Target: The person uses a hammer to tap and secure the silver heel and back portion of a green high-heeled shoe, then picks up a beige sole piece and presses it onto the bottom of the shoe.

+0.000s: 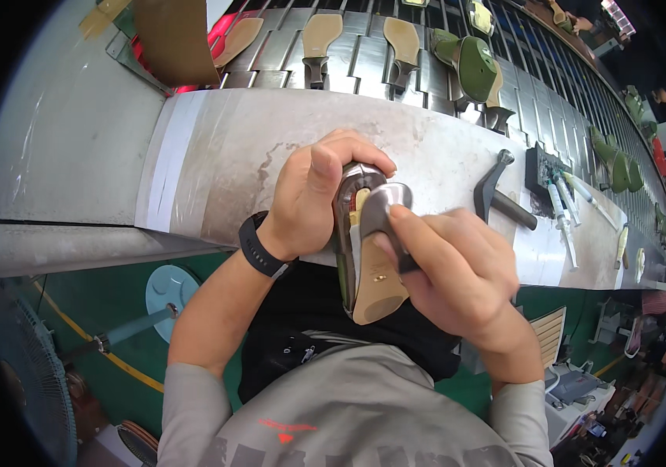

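Observation:
At the near edge of the bench, my left hand (309,194) wraps round the far end of a shoe (377,300). A dark shiny rim, a green side and a tan inner or sole surface show on it. My right hand (457,265) pinches a dark grey curved piece (383,198) with a shiny rounded end between thumb and fingers. That piece lies over the shoe's middle; whether they touch I cannot tell. A strip of yellow and red shows in the gap beside it.
A hammer (496,191) lies on the bench (231,148) to the right, beside a black block (539,171) and several syringes (566,210). Beyond runs a metal slat conveyor (360,47) with tan soles (323,35) and a green shoe (474,70). A fan (29,366) stands lower left.

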{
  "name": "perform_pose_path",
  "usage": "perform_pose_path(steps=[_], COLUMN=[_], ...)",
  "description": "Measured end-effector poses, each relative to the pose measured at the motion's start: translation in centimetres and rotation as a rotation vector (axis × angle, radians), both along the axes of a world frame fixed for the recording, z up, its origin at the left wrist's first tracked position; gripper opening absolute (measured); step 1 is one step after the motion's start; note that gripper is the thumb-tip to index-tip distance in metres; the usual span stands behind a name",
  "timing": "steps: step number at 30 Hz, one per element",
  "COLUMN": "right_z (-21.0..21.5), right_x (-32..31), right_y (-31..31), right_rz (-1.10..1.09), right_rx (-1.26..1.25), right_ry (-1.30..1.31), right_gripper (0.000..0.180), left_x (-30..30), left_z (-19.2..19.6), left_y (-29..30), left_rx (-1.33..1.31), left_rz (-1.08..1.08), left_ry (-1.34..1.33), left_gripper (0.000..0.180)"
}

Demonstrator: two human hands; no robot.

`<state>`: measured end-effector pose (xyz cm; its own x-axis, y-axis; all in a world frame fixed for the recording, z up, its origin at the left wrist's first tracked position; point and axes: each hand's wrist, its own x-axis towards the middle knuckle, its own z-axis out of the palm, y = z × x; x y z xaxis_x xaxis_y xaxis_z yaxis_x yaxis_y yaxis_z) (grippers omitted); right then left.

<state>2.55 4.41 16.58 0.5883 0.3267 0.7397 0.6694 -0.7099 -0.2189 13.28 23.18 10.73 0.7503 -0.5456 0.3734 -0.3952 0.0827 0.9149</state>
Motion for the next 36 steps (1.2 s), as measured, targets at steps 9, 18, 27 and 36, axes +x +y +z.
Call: perform_pose_path(steps=[9, 18, 27, 36], right_z=[-2.5, -2.9, -0.6, -2.7], right_x=[1.5, 1.7, 4.0, 7.2], right_y=[1.2, 1.6, 1.6, 0.8], right_rz=[0.008, 0.006, -0.065, -0.109], right_rx=[0.016, 0.022, 0.1, 0.159], right_ry=[-0.072, -0.046, 0.111, 0.162], right_gripper=[0.037, 0.04, 0.035, 0.03], left_x=[-0.1, -0.2, 2.5, 4.7], left_z=[0.3, 0.2, 0.9, -0.8], left_y=[0.3, 0.5, -0.8, -2.3], left_rx=[0.054, 0.063, -0.03, -0.153], left_rz=[-0.007, 0.023, -0.018, -0.092], left_ry=[-0.105, -0.117, 0.083, 0.201], left_gripper=[0.112, 0.112, 0.103, 0.069])
